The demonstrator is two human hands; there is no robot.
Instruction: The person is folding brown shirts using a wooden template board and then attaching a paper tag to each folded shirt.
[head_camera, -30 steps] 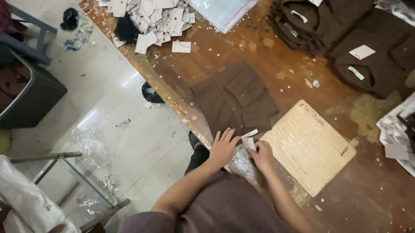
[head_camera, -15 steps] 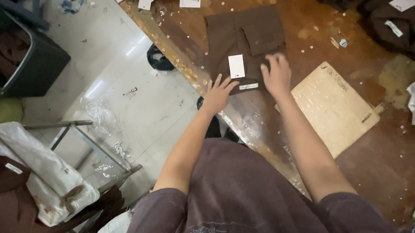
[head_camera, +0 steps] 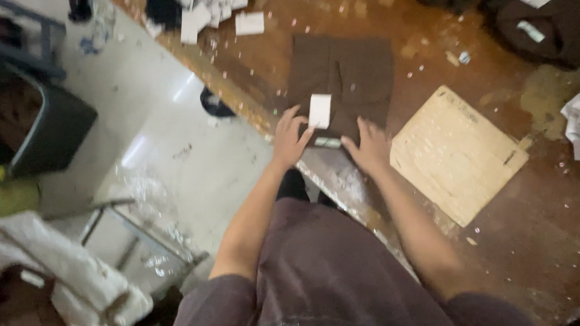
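Note:
A folded dark brown garment [head_camera: 340, 80] lies flat on the brown wooden table [head_camera: 469, 271]. A small white tag [head_camera: 320, 111] rests on its near edge. My left hand [head_camera: 290, 140] presses the garment's near left corner, fingers spread, thumb beside the tag. At the near right corner my right hand [head_camera: 369, 146] lies flat on the garment's edge, over the table's rim. Neither hand grips anything.
A light wooden board [head_camera: 456, 152] lies right of the garment. White paper tags [head_camera: 212, 7] are heaped at the far left, with one loose tag [head_camera: 250, 23]. More dark garments [head_camera: 555, 31] sit far right. A dark bin [head_camera: 47, 130] and a metal frame [head_camera: 127, 234] stand on the floor to the left.
The view has shifted, so the garment sits nearer the centre. Both hands drew back to the garment's near edge, and the white tag now lies between them.

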